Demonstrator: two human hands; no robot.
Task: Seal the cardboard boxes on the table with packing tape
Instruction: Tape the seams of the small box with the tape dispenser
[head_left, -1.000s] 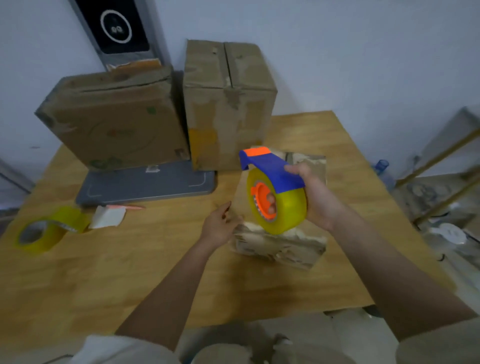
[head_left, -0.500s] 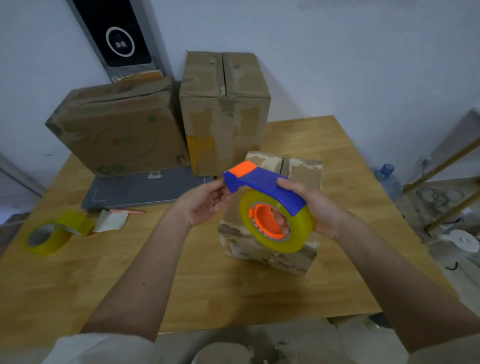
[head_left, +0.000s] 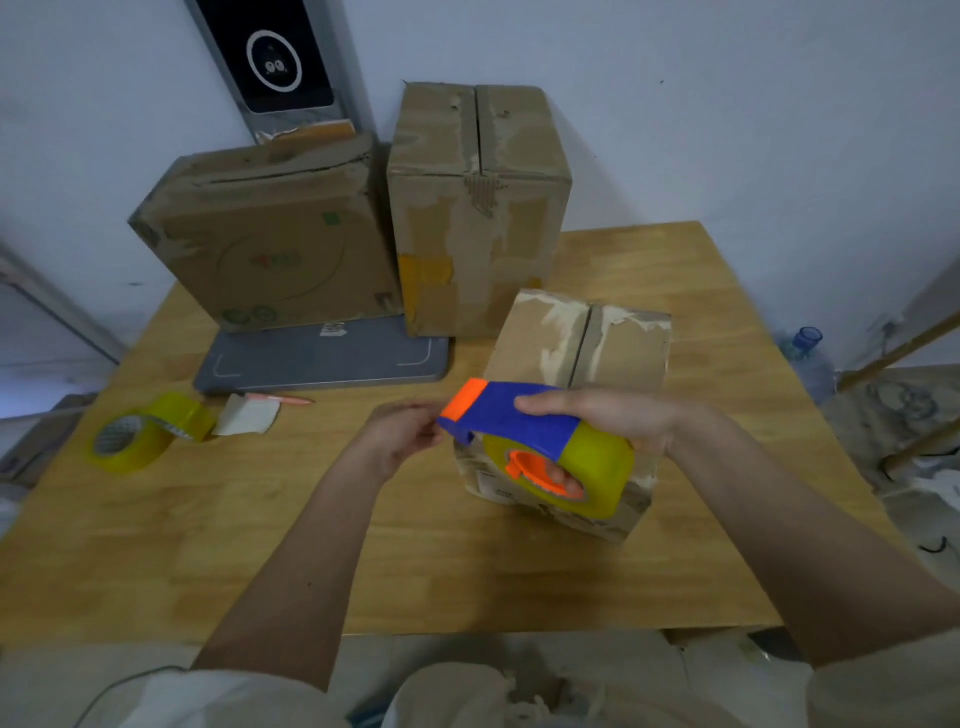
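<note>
Right grip (head_left: 613, 415) wraps dispenser (head_left: 540, 447) above small box (head_left: 582, 353); left grip (head_left: 402, 434) pinches at its orange front edge. Bare bench (head_left: 156, 545) left of left grip, spare roll (head_left: 140, 434) farther left.

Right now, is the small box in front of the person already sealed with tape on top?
Not sealed. The small box has its top flaps closed, but the dark seam between them is bare; only torn whitish patches show, no tape strip.
</note>
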